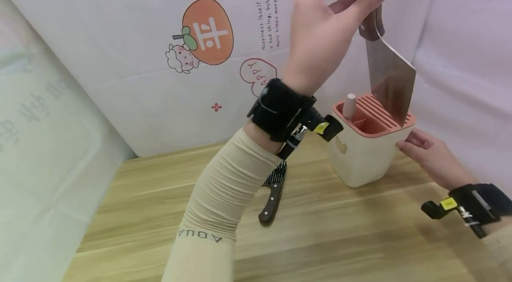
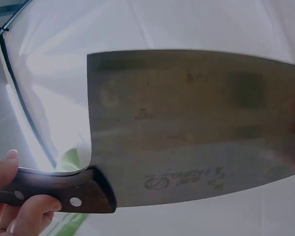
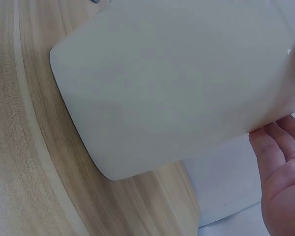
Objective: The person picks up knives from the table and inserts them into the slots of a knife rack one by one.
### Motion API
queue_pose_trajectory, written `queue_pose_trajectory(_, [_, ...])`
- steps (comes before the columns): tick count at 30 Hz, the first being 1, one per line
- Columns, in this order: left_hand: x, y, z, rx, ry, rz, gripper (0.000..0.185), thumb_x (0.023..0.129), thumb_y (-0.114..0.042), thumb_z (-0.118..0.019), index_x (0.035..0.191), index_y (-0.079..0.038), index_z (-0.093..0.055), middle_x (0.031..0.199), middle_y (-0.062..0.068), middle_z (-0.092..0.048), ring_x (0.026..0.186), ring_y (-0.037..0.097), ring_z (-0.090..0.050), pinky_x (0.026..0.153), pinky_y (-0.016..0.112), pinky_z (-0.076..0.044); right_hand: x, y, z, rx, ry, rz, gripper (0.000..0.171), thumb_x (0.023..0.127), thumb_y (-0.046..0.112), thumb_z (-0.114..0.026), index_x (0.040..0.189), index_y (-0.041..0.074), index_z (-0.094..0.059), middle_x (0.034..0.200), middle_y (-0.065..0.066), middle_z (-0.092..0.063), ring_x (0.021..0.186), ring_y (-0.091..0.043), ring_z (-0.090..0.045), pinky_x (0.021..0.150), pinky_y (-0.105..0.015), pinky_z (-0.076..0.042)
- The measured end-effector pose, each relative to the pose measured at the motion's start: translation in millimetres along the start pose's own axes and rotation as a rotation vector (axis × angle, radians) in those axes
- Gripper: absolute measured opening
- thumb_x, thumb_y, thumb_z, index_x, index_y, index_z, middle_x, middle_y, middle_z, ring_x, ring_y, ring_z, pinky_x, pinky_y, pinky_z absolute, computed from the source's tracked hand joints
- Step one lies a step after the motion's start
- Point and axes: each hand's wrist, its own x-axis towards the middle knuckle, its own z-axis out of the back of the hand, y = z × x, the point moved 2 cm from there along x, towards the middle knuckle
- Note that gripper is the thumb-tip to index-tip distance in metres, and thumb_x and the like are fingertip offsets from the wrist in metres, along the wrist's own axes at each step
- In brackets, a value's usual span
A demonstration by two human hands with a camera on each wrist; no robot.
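My left hand [image 1: 332, 20] is raised high and grips the dark wooden handle [image 1: 368, 2] of a cleaver [image 1: 390, 80]. Its broad steel blade hangs downward, and its lower corner is at the slotted orange top of a cream knife block [image 1: 366, 157]. In the left wrist view the blade [image 2: 196, 128] fills the frame, with my fingers [image 2: 34, 209] wrapped round the riveted handle [image 2: 64, 189]. My right hand [image 1: 426, 153] rests with its fingers against the block's right side. The right wrist view shows those fingers [image 3: 280, 162] on the cream wall [image 3: 177, 88].
A pale round handle [image 1: 351, 105] sticks out of the block's open compartment. A small dark-handled knife [image 1: 274, 193] lies on the wooden table [image 1: 340, 237], left of the block and partly under my left forearm. A printed white backdrop [image 1: 140, 73] stands behind.
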Motion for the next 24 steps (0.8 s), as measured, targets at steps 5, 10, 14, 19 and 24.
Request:
queue_pose_trajectory(5, [2.7,15.2,-13.6,-0.042,-0.023,0.074,0.048,0.092,0.0,-0.075,0.134,0.0,-0.053,0.118,0.009,-0.06,0.101,0.008,-0.067,0.083,0.014,-0.054,-4,1,0,0.034,-0.006,0.02,0.062,0.108,0.019,-0.054,0.163,0.007,-0.026,0.126,0.028,-0.053,0.105,0.02,-0.051,0.082,-0.008,-0.048])
queue_pose_trajectory(10, [0.8,32.4,-22.3,-0.026,-0.039,0.115,0.047,0.093,-0.003,-0.075,0.135,-0.002,-0.053,0.115,0.007,-0.06,0.102,0.006,-0.068,0.082,0.014,-0.055,-5,2,0,0.042,-0.011,0.02,0.063,0.108,0.018,-0.054,0.162,0.004,-0.025,0.128,0.024,-0.054,0.105,0.019,-0.052,0.082,-0.008,-0.047])
queue_pose_trajectory(14, [-0.7,43.7,-26.9,-0.026,-0.052,0.13,0.046,0.093,-0.003,-0.075,0.134,-0.002,-0.054,0.115,0.007,-0.061,0.104,0.005,-0.068,0.082,0.015,-0.055,-4,2,-1,0.037,-0.015,0.016,0.064,0.108,0.021,-0.054,0.162,0.004,-0.025,0.123,0.028,-0.054,0.103,0.019,-0.053,0.081,-0.007,-0.047])
queue_pose_trajectory(19, [2.9,52.9,-32.5,-0.023,-0.07,0.162,0.045,0.092,-0.004,-0.076,0.133,-0.003,-0.056,0.113,0.004,-0.06,0.1,0.004,-0.068,0.08,0.014,-0.055,-2,1,0,0.045,-0.012,0.009,0.064,0.108,0.021,-0.055,0.162,0.004,-0.025,0.123,0.03,-0.053,0.103,0.019,-0.052,0.081,-0.008,-0.047])
queue_pose_trajectory(24, [15.2,56.4,-41.8,0.025,-0.101,0.226,0.045,0.092,-0.011,-0.079,0.134,-0.009,-0.061,0.11,-0.004,-0.06,0.098,-0.002,-0.067,0.081,0.011,-0.053,-5,1,-1,0.022,-0.011,-0.005,0.064,0.109,0.022,-0.053,0.162,0.003,-0.023,0.134,0.017,-0.053,0.105,0.019,-0.051,0.082,-0.008,-0.047])
